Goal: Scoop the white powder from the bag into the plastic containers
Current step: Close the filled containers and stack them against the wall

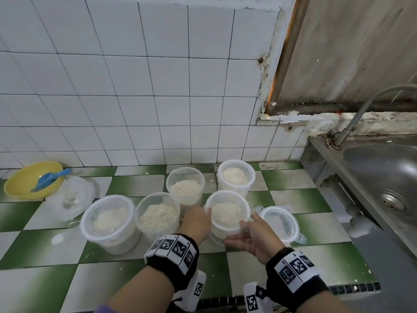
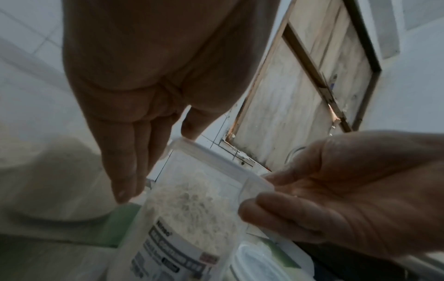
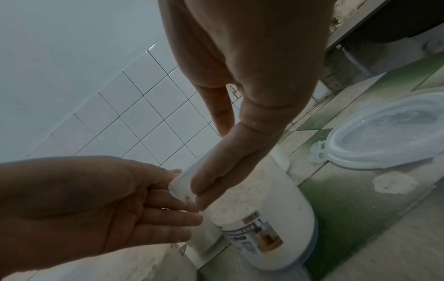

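Observation:
A clear plastic container (image 1: 227,214) with white powder in it stands between my two hands near the middle of the counter. My left hand (image 1: 199,219) touches its left side with straight fingers (image 2: 127,171), thumb at the rim. On the right, my right hand (image 1: 247,225) holds it, thumb (image 3: 216,165) laid on the rim and fingers (image 2: 271,214) curled on the wall. The labelled container (image 2: 187,199) (image 3: 259,209) looks tilted in the wrist views. The crumpled clear powder bag (image 1: 72,197) lies at the left. A blue scoop (image 1: 48,179) rests in a yellow bowl (image 1: 20,177).
Several other open containers with powder stand nearby: two at the left (image 1: 110,222) (image 1: 158,214) and two behind (image 1: 185,186) (image 1: 235,177). A clear lid (image 1: 279,222) (image 3: 384,136) lies right of my hands. A steel sink (image 1: 383,177) with a tap is at the far right. Powder dusts the green-checked counter (image 1: 293,184).

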Motion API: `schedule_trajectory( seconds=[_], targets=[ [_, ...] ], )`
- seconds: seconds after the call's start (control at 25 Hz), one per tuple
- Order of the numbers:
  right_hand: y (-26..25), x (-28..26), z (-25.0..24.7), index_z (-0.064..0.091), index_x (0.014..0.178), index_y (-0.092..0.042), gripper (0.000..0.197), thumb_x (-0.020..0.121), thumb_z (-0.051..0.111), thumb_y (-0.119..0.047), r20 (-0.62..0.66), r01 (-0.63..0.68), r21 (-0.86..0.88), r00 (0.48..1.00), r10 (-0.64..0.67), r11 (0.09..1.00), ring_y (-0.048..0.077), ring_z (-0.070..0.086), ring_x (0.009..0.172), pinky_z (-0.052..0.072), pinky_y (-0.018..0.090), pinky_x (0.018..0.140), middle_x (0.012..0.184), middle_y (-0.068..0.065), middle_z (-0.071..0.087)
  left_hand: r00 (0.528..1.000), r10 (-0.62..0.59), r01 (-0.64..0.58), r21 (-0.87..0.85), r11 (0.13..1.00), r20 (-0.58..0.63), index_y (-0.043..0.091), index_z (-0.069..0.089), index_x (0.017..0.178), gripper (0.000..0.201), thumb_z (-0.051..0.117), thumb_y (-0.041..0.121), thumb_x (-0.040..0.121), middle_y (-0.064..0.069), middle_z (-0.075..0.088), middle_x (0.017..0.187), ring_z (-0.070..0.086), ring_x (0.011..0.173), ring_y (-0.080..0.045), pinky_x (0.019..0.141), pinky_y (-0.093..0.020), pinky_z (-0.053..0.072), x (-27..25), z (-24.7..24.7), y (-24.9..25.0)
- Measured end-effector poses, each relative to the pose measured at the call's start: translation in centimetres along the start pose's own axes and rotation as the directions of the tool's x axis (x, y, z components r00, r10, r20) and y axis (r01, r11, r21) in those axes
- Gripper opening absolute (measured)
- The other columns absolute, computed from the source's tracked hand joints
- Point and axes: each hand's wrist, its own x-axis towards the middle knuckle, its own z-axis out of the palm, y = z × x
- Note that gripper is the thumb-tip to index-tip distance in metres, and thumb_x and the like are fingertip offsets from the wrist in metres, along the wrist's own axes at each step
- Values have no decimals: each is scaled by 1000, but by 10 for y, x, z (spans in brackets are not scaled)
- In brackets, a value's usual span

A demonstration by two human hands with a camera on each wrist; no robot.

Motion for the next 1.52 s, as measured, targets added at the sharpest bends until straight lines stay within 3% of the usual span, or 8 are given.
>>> schedule_trajectory(
  seconds=[0.28, 0.44, 0.6, 0.76, 1.16, 1.32, 1.44, 1.52],
  targets=[
    [-9, -10, -12, 38, 121, -25, 23, 101, 43, -15, 95, 30, -186, 995, -12, 982, 40, 69, 74, 59, 44, 65, 85, 31, 68, 1000, -9, 12, -90, 996, 28, 8, 63, 106, 38, 32, 31, 105, -12, 65, 111, 55, 92, -20, 81, -28, 39, 12, 4, -5],
    [-5, 20, -47, 56, 111, -9, 31, 96, 51, -36, -199, 81, -394, 965, -171, 916, 32, 65, 67, 58, 46, 68, 83, 22, 69, 998, 41, -47, -155, 987, -41, 11, 49, 131, 36, 38, 31, 103, -8, 56, 130, 52, 111, -21, 89, -27, 36, 14, 4, 9],
    [-11, 59, -111, 64, 107, -8, 29, 91, 56, -31, -447, -224, -861, 760, -472, 456, 29, 61, 91, 49, 31, 76, 103, 14, 65, 999, 49, -50, -186, 981, -12, 14, 53, 120, 32, 51, 37, 98, -2, 59, 116, 51, 96, -16, 81, -28, 39, 31, 8, 14],
    [-1, 88, -154, 52, 118, -9, 55, 83, 62, -50, -523, -440, -851, 765, -375, 288, 29, 57, 100, 48, 35, 86, 113, 15, 54, 1000, 25, -28, -192, 981, -18, 14, 55, 117, 29, 55, 36, 96, -1, 58, 107, 52, 95, -17, 81, -28, 39, 36, 10, 14],
    [1, 114, -174, 65, 96, -1, 49, 79, 69, -48, -551, -380, -790, 784, -286, 481, 30, 60, 77, 47, 31, 64, 93, 17, 62, 1000, -16, 10, -226, 974, -23, 15, 60, 111, 30, 62, 38, 92, 4, 58, 96, 54, 87, -13, 76, -24, 39, 44, 8, 11],
    [-8, 113, -182, 62, 76, -1, 40, 80, 70, -39, -581, -280, -639, 786, -211, 716, 29, 57, 74, 43, 31, 58, 85, 19, 64, 1000, -13, 6, -228, 974, -25, 15, 60, 112, 31, 63, 38, 91, 4, 58, 96, 54, 88, -13, 77, -24, 39, 44, 7, 9],
    [-13, 109, -185, 64, 67, -6, 37, 75, 76, -41, -542, -99, -472, 816, -200, 876, 27, 62, 73, 56, 42, 77, 87, 20, 71, 1000, -15, 10, -245, 970, -18, 15, 58, 112, 31, 63, 38, 91, 4, 58, 98, 54, 90, -13, 78, -25, 40, 43, 7, 9],
    [-19, 97, -184, 69, 72, 1, 37, 72, 80, -35, -553, -1, -319, 812, -185, 948, 26, 57, 59, 55, 43, 68, 68, 14, 66, 1000, -21, 14, -254, 967, -23, 17, 57, 110, 28, 63, 37, 91, 4, 56, 99, 53, 91, -13, 79, -25, 39, 42, 7, 8]
  ],
)
